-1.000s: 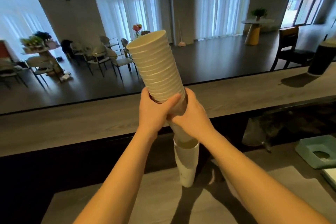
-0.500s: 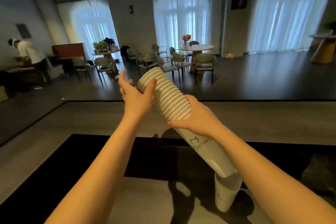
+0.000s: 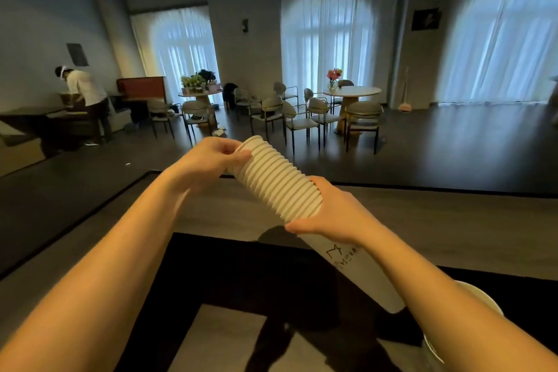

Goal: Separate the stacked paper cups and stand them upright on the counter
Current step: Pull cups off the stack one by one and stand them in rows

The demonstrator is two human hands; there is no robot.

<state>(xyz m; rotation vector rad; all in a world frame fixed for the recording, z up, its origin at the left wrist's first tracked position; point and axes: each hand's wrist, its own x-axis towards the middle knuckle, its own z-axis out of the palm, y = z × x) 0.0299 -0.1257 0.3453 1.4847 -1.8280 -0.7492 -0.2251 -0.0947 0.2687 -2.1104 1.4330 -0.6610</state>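
A long stack of white paper cups (image 3: 279, 183) is held tilted in the air, its open rims pointing up and left, its base down to the right. My right hand (image 3: 330, 214) is wrapped around the middle of the stack. At the top rim, my left hand (image 3: 213, 157) pinches the outermost cup with its fingertips. A black logo shows on the lower cup wall (image 3: 342, 255). Another white cup (image 3: 480, 299) stands at the lower right, partly hidden behind my right forearm.
The grey raised counter (image 3: 437, 226) runs across in front of me, with a lower pale worktop (image 3: 229, 341) below. Beyond lie round tables with chairs (image 3: 302, 118) and curtained windows. A person (image 3: 84, 100) bends over at the far left.
My left hand has gone from open against the top of the stack to pinching its top rim. The stack has tipped further over, and my view has swung a little left and up.
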